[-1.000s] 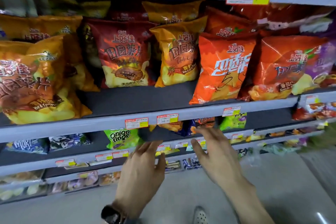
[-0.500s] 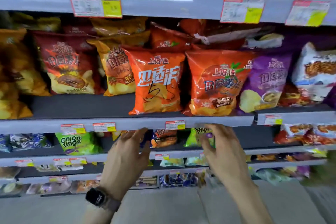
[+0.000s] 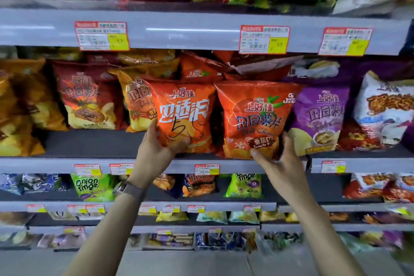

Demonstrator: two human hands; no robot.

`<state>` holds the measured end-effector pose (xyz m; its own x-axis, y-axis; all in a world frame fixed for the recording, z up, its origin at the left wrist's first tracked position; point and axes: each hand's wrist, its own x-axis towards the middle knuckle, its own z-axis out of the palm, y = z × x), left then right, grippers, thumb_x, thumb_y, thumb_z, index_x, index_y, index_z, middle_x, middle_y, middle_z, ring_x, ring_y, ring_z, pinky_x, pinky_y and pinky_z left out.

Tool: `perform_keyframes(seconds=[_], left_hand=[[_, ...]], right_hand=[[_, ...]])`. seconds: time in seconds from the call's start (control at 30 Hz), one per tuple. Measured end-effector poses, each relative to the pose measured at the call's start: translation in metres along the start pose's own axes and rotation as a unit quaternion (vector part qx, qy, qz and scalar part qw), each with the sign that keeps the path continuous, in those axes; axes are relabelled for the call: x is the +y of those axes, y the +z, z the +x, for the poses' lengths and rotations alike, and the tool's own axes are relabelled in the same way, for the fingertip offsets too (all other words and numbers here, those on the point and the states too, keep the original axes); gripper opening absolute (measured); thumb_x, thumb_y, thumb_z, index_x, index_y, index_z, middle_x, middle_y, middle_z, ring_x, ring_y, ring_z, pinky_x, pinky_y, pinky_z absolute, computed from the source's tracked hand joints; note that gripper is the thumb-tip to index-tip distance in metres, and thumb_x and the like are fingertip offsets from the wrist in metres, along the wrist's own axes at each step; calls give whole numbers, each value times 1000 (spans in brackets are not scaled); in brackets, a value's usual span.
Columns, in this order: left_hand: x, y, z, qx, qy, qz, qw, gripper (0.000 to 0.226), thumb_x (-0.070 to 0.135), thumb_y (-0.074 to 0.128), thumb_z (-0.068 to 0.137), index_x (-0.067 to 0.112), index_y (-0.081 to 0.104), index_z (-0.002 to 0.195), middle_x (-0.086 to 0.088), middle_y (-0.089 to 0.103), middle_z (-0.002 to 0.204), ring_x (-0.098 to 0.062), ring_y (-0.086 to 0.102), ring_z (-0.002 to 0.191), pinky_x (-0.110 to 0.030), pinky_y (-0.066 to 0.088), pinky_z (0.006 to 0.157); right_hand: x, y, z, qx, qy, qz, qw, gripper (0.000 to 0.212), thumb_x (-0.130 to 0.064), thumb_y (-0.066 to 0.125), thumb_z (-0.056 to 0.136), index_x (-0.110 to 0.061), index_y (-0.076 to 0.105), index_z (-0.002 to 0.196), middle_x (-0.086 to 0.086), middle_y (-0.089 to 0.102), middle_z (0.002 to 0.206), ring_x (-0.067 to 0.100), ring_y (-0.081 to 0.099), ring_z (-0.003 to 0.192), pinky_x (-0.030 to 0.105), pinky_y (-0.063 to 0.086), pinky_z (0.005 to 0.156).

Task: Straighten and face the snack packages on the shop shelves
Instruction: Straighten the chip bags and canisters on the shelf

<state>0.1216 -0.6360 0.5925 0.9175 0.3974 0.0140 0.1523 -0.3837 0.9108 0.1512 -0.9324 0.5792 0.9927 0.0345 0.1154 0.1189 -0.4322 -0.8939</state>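
Observation:
Two orange-red chip bags stand side by side at the front of the middle shelf [image 3: 67,164]. My left hand [image 3: 156,150] grips the lower left corner of the left orange bag [image 3: 186,107], thumb across its front. My right hand [image 3: 280,159] holds the lower right corner of the tomato chip bag [image 3: 257,114], thumb on its front and fingers behind its right edge. Both bags stand upright and face out.
A dark red bag [image 3: 87,96] and a yellow-orange bag [image 3: 136,101] stand further back on the left, a purple bag [image 3: 322,116] and a white bag [image 3: 385,107] on the right. Price tags line the shelf edges. Lower shelves hold onion rings [image 3: 89,186] and small packs.
Both hands rose from below the shelf edge and took hold of the two orange bags. The view tilted up and moved closer to the shelf.

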Motion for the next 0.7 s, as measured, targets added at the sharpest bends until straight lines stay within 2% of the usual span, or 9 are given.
perform_keyframes(seconds=[0.07,0.17,0.23,0.27,0.3,0.37,0.5,0.6,0.7], left_hand=[[-3,-4,14,-26,-19,-67,997,98,49,99,68,29,47,148,10,74,125,-11,73,111,-43,59,98],[-1,-6,29,-68,-16,-112,991,95,48,102,61,27,54,140,2,77,124,-23,76,111,-55,60,97],[2,-4,31,-76,-4,-138,988,81,33,101,68,22,58,136,0,78,122,-23,77,108,-55,61,97],[1,-3,33,-72,0,-146,987,76,28,99,70,21,60,134,-1,79,120,-24,78,107,-55,61,97],[0,-2,32,-67,2,-151,986,75,28,100,70,21,61,133,-1,79,120,-24,78,107,-55,61,96],[-2,-5,29,-37,10,-159,987,82,39,102,63,23,62,132,2,79,120,-22,78,107,-52,62,95],[-7,-27,21,47,16,-175,983,84,47,101,57,29,62,129,5,79,118,-19,78,104,-49,65,85],[-14,-51,14,66,12,-207,976,72,31,102,67,25,63,128,1,79,116,-23,79,103,-53,66,82],[-22,-75,6,82,13,-204,975,67,22,99,71,22,64,129,2,80,116,-20,79,103,-48,65,88]], right_hand=[[-1,2,7,-10,9,16,1000,81,-43,79,86,-28,36,153,-26,58,125,-17,55,102,5,41,84],[1,5,16,-8,18,22,1000,80,-40,83,83,-26,40,149,-27,58,119,-25,53,92,-1,41,76],[1,7,22,-1,22,29,999,80,-37,86,81,-24,43,147,-24,60,119,-21,53,96,6,44,87],[2,8,23,3,25,34,999,79,-36,86,80,-23,45,146,-21,62,120,-17,54,99,17,46,94],[2,9,24,5,26,40,999,77,-35,87,80,-23,46,144,-19,63,120,-14,55,101,24,47,97],[4,10,25,8,23,43,999,74,-36,87,79,-24,49,141,-15,65,121,-10,57,103,29,46,98],[4,17,26,23,20,43,999,75,-37,88,78,-22,51,141,-13,65,124,1,60,107,29,42,96],[-2,37,24,14,11,55,998,73,-37,87,80,-23,50,141,-22,64,116,-4,60,106,27,43,92],[-12,70,20,-10,-1,60,998,67,-37,85,82,-26,50,138,-27,63,113,-4,62,106,17,45,83]])
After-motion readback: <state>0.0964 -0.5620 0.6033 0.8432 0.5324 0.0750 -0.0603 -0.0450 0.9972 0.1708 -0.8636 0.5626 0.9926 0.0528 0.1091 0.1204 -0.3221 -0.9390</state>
